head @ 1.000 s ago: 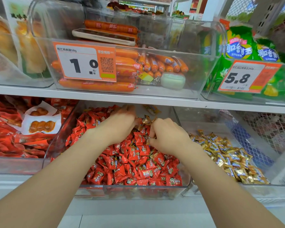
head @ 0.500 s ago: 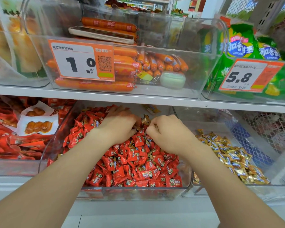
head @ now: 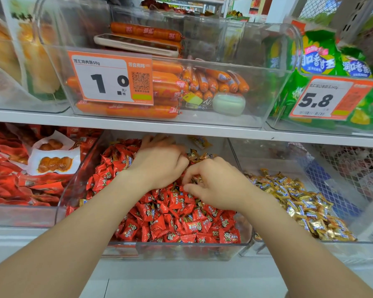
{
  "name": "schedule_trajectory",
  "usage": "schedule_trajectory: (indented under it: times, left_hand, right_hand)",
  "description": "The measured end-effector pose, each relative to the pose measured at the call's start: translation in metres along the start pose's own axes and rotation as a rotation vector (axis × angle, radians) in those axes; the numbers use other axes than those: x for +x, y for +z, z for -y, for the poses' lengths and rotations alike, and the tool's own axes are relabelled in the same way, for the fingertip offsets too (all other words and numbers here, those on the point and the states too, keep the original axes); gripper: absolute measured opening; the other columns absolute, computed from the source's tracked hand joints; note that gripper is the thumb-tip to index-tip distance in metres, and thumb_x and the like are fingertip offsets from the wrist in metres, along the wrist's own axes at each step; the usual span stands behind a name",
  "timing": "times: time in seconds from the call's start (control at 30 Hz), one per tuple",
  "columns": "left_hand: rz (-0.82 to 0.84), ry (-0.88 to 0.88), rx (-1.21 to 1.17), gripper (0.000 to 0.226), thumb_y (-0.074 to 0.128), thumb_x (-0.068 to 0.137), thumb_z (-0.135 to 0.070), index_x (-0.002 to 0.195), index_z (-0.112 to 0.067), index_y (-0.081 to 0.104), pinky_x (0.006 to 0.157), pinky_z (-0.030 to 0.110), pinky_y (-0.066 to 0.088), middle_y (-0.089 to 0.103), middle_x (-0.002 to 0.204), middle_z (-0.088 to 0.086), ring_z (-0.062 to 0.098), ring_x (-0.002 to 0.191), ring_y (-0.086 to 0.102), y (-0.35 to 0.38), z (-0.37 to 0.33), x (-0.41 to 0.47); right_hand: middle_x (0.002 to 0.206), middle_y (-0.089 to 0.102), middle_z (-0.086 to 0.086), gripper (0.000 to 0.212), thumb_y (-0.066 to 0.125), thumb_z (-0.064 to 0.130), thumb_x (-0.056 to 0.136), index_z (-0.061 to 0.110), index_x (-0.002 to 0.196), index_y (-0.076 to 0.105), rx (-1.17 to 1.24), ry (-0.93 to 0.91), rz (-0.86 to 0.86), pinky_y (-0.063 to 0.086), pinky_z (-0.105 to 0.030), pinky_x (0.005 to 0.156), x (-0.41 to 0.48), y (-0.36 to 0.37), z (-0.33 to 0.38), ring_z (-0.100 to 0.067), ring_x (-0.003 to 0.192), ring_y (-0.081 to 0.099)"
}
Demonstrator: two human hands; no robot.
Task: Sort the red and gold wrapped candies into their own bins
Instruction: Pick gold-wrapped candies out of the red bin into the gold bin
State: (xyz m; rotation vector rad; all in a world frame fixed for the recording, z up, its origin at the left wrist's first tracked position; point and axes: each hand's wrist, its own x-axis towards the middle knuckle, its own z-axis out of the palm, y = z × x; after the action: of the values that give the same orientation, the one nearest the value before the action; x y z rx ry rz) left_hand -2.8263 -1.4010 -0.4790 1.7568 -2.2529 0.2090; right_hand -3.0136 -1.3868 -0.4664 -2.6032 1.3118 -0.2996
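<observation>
Both hands are down in the middle bin, and headroom is tight: the shelf board runs just above and beyond the knuckles. The left hand lies knuckles-up on the red candies. Its fingers curl down into the heap with the tips hidden, so I cannot tell whether they hold anything. The right hand sits just beside it, fingers curled close over a scrap of gold wrapper; pinched or only touched, I cannot tell. Stray gold candies lie just beyond both sets of fingers, toward the bin's back. The bin's clear side wall stands right of the right fingers, and past it the gold candies fill the neighbouring bin. Left of the left fingers lie red packets. Above the board are sausages behind a price tag.
</observation>
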Motion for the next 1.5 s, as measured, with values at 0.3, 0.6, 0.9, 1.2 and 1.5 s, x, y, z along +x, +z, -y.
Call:
schedule_trajectory:
  times: [0.3,0.6,0.9,1.2,1.5]
  left_hand:
    - [-0.075,-0.060,-0.278,0.032,0.057,0.102,-0.043,0.074,-0.028,0.054,0.068,0.040,0.046,0.059,0.073,-0.003,0.027,0.078,0.060,-0.016,0.026,-0.034]
    - [0.260,0.087,-0.326,0.020,0.072,0.091,-0.053,0.082,-0.035,0.069,0.069,0.029,0.049,0.060,0.069,-0.012,-0.001,0.074,0.057,-0.039,0.027,-0.075]
    - [0.371,0.074,-0.055,0.029,0.076,0.081,-0.046,0.109,-0.042,0.072,0.076,0.033,0.053,0.045,0.087,-0.021,0.008,0.095,0.053,-0.046,0.021,-0.084]
    - [0.274,0.019,-0.051,0.029,0.069,0.092,-0.058,0.083,-0.031,0.066,0.074,0.036,0.053,0.051,0.093,-0.014,0.012,0.089,0.058,-0.042,0.023,-0.081]
    - [0.453,0.135,-0.093,0.020,0.071,0.097,-0.041,0.116,-0.037,0.075,0.082,0.030,0.048,0.041,0.093,-0.025,0.007,0.096,0.049,-0.044,0.024,-0.083]
  right_hand:
    - [0.080,0.045,0.014,0.046,0.074,0.033,0.091,0.036,0.136,0.066,-0.093,-0.037,0.219,0.054,-0.035,0.082,0.032,0.018,0.014,-0.023,0.108,0.064]
    - [0.074,0.060,0.020,0.024,0.081,0.053,0.082,0.034,0.097,0.080,-0.044,-0.099,0.158,0.060,-0.040,0.080,0.029,0.021,0.012,-0.011,0.080,0.063]
    - [0.069,0.066,0.012,0.028,0.077,0.058,0.082,0.030,0.086,0.075,-0.042,-0.063,0.086,0.060,-0.041,0.076,0.022,0.021,0.014,-0.010,0.072,0.064]
    - [0.092,0.072,-0.001,0.052,0.059,0.066,0.096,0.018,0.114,0.068,0.062,-0.025,-0.073,0.044,-0.035,0.076,-0.013,-0.006,0.016,-0.018,0.090,0.065]
    - [0.057,0.062,-0.011,0.035,0.051,0.047,0.097,0.020,0.078,0.063,0.169,0.106,-0.124,0.035,-0.031,0.050,-0.028,-0.014,0.022,-0.012,0.041,0.041]
